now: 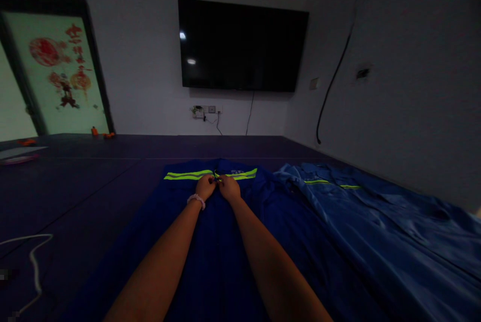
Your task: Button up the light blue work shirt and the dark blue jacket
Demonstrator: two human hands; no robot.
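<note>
A dark blue work jacket with yellow-green reflective stripes across its chest lies spread out in front of me. My left hand, with a pink band on the wrist, pinches the front edge of the jacket near the collar. Close beside it, almost touching, my right hand pinches the opposite front edge at the stripe. The small fastening between my fingertips is too dark to make out. To the right lies a lighter blue garment, also with yellow-green stripes, its near edge against the jacket.
A white cable curls on the dark floor at the left. Farther back are a flat white item and small orange objects by the door. A television hangs on the wall, and a black cable dangles at the right.
</note>
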